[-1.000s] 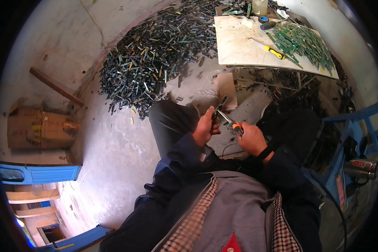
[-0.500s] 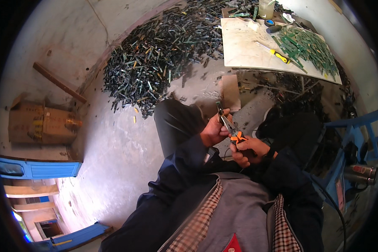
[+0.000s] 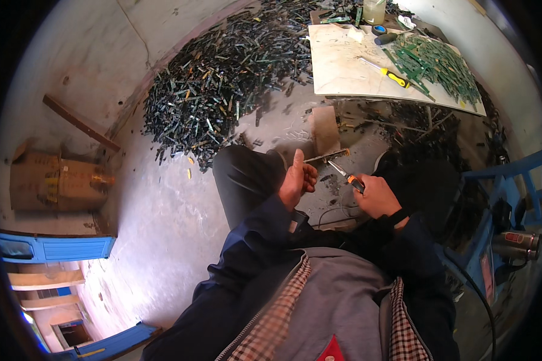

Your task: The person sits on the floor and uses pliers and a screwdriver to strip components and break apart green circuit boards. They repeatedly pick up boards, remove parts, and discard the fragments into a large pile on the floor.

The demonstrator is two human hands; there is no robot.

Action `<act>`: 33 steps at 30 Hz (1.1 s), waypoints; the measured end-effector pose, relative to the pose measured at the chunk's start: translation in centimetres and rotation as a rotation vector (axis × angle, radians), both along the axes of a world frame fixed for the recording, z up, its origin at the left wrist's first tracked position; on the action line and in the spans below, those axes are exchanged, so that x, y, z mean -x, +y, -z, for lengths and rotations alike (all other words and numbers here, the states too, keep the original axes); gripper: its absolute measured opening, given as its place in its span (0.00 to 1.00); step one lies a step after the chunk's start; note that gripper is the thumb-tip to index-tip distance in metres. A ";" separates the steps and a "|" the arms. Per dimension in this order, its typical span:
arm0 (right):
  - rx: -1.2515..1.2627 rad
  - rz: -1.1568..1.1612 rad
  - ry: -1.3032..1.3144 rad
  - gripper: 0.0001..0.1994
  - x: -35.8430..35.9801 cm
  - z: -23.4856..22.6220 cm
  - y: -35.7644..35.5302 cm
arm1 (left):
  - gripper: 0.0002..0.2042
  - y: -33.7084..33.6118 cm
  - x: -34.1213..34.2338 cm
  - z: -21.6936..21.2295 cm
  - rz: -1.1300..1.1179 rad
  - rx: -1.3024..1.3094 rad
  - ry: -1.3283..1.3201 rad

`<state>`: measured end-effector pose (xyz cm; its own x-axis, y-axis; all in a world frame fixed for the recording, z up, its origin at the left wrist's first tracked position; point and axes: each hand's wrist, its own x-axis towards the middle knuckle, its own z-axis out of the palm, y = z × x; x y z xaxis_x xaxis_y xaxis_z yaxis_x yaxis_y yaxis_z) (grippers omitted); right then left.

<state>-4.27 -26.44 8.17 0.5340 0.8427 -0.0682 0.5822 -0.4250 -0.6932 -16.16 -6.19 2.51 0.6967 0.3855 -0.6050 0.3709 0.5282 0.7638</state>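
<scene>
Now the fingers (image 3: 307, 174) of the left hand (image 3: 296, 180) are curled narrow around one end of a thin, flat strip (image 3: 326, 157) that juts out to the right, level and pinched firmly. A half second ago both hands were bunched together over the lap with the tool's nose right at the strip; here they have drawn apart, and the right hand (image 3: 376, 195) sits lower and off to the side, fingers wrapped fully about the orange grips of a pair of pliers (image 3: 348, 176). The pliers' metal nose points up and left toward the strip but stands just clear of it, which suggests one nip or pull is finished and the tool is between bites; whether anything came off the strip is too small to tell.

Outward from the hands, the person sits with a dark-trousered knee (image 3: 247, 174) raised beneath the left hand, above a grey concrete floor (image 3: 156, 222). A great heap of dark green strips (image 3: 223, 84) spreads across the floor ahead. To the upper right a pale board serves as a worktop (image 3: 349, 72), carrying a neater bundle of green strips (image 3: 439, 63) and a yellow-handled screwdriver (image 3: 394, 77). A cardboard box (image 3: 54, 180) rests at the far left.
</scene>
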 end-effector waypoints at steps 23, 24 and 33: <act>-0.028 -0.139 1.641 0.08 2.1 -1.1 0.6 | 0.23 -0.6 -0.7 -2.5 0.081 0.584 -0.379; -0.018 -0.125 1.517 0.08 2.0 -1.0 0.7 | 0.23 -0.9 -0.8 -2.7 0.030 0.520 -0.288; 0.125 0.092 -0.068 0.11 0.6 0.2 0.0 | 0.35 0.0 0.4 -0.5 0.031 0.133 -0.021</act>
